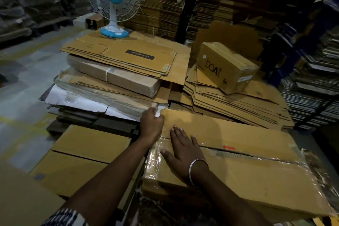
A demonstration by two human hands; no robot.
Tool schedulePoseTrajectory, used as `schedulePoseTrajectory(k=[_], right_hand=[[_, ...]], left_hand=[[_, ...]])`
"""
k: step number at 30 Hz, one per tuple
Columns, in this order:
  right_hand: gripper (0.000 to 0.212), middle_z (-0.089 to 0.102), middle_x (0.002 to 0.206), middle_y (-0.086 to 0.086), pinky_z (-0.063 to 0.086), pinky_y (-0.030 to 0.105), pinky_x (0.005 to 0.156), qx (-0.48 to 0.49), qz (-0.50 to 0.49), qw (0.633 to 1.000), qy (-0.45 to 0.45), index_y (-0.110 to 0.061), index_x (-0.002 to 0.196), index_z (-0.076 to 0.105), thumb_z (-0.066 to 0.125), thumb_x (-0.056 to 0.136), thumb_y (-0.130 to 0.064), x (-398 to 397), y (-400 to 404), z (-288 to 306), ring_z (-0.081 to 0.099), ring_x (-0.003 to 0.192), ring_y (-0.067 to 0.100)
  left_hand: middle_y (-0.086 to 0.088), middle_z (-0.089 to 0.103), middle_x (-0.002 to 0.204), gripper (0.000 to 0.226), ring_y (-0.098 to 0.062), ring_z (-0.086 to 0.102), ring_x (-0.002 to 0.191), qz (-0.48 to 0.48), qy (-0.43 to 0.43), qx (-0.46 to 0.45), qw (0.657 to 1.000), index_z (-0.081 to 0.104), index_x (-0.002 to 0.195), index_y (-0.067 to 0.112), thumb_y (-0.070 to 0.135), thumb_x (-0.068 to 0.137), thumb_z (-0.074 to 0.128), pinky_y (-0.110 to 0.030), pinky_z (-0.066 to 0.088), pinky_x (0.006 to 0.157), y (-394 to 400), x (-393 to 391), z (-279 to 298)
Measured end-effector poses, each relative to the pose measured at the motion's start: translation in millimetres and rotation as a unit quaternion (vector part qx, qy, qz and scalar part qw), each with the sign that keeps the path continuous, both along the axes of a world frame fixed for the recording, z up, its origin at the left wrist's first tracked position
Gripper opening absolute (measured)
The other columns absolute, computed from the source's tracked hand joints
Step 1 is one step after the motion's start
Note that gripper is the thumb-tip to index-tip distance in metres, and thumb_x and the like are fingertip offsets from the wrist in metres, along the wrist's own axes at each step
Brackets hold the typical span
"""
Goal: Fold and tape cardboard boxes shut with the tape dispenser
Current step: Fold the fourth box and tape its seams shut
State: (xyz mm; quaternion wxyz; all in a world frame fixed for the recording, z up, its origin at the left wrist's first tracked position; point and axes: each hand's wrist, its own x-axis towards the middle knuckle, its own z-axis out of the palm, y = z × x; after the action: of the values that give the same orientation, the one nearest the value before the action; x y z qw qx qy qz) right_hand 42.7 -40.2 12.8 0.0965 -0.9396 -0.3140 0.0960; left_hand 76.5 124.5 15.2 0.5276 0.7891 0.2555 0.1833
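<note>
Cardboard box (238,161): right hand (185,150) flat, fingers spread, pressing seam. Left hand (152,124) at 11 o'clock pinches clear tape (156,154). Risk: slack tape wrinkles, seam gapes.

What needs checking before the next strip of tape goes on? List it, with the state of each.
1. Right hand flat on the box, holding it down: ok.
2. Left hand grips something pale at the box's far corner: ok; what it is, cannot tell.
3. Flaps closed along the centre seam: not ok, a gap shows.
4. Old clear tape lying smooth: not ok, wrinkled.
5. Tape dispenser within reach: cannot tell, none in view.
</note>
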Motion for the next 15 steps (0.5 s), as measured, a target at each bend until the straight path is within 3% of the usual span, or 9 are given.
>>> schedulePoseTrajectory(k=[2, 3, 5, 7, 11, 13, 15], right_hand=[[0.084, -0.015, 0.166, -0.012, -0.007, 0.041, 0.124, 0.004, -0.001, 1.000, -0.002, -0.026, 0.161, -0.006, 0.018, 0.096, -0.073, 0.3, 0.1, -0.8, -0.017, 0.151, 0.004], [0.084, -0.015, 0.166, -0.012, -0.007, 0.041, 0.124, 0.006, -0.001, 1.000, -0.003, -0.026, 0.161, -0.006, 0.018, 0.095, -0.073, 0.5, 0.2, -0.9, -0.017, 0.151, 0.004], [0.084, -0.015, 0.166, -0.012, -0.007, 0.041, 0.124, 0.006, -0.001, 1.000, -0.002, -0.026, 0.161, -0.006, 0.018, 0.095, -0.073, 1.1, 0.0, -0.8, -0.017, 0.151, 0.004], [0.084, -0.015, 0.166, -0.013, -0.007, 0.041, 0.124, 0.003, -0.002, 1.000, -0.001, -0.027, 0.161, -0.006, 0.019, 0.095, -0.074, 1.8, -0.3, -0.8, -0.017, 0.151, 0.004], [0.084, -0.015, 0.166, -0.013, -0.007, 0.040, 0.124, 0.007, -0.002, 1.000, -0.001, -0.027, 0.161, -0.005, 0.018, 0.095, -0.074, 1.5, -0.3, -1.4, -0.017, 0.151, 0.004], [0.084, -0.015, 0.166, -0.013, -0.007, 0.040, 0.124, 0.008, -0.002, 1.000, -0.001, -0.027, 0.161, -0.005, 0.019, 0.095, -0.074, 1.3, -0.6, -1.9, -0.017, 0.151, 0.004], [0.084, -0.015, 0.166, -0.013, -0.007, 0.040, 0.123, 0.008, -0.003, 1.000, -0.002, -0.028, 0.161, -0.004, 0.019, 0.095, -0.074, 1.0, -0.3, -2.1, -0.017, 0.151, 0.003]], left_hand=[[0.003, 0.047, 0.118, 0.044, -0.017, 0.048, 0.108, -0.040, 0.011, 0.003, 0.999, 0.053, 0.134, 0.009, 0.013, 0.091, 0.061, -0.031, 0.041, 0.089, 7.7, 6.0, 0.8], [0.002, 0.050, 0.121, 0.046, -0.018, 0.049, 0.109, -0.059, 0.028, -0.020, 0.998, 0.052, 0.136, 0.011, 0.012, 0.091, 0.060, -0.033, 0.042, 0.092, 12.4, 9.4, 0.0], [-0.006, 0.066, 0.119, 0.035, -0.024, 0.060, 0.106, -0.072, 0.047, -0.111, 0.990, 0.065, 0.123, 0.016, 0.010, 0.089, 0.062, -0.038, 0.049, 0.095, 18.0, 13.3, -3.4], [-0.007, 0.073, 0.109, 0.026, -0.025, 0.066, 0.101, -0.053, 0.039, -0.143, 0.988, 0.074, 0.106, 0.021, 0.013, 0.083, 0.066, -0.042, 0.052, 0.095, 19.1, 12.5, -6.8], [-0.003, 0.073, 0.111, 0.047, -0.022, 0.066, 0.104, -0.055, 0.056, -0.116, 0.990, 0.076, 0.114, 0.021, 0.038, 0.075, 0.055, -0.039, 0.052, 0.096, 10.9, 7.7, -12.0], [-0.007, 0.071, 0.116, 0.040, -0.024, 0.065, 0.106, -0.044, 0.065, -0.113, 0.990, 0.075, 0.117, 0.019, 0.032, 0.085, 0.056, -0.041, 0.051, 0.099, 7.9, 7.9, -10.7], [-0.006, 0.073, 0.109, 0.030, -0.021, 0.066, 0.100, -0.039, 0.064, -0.090, 0.993, 0.076, 0.113, 0.017, 0.023, 0.090, 0.059, -0.034, 0.051, 0.094, 7.7, 7.0, -7.8]])
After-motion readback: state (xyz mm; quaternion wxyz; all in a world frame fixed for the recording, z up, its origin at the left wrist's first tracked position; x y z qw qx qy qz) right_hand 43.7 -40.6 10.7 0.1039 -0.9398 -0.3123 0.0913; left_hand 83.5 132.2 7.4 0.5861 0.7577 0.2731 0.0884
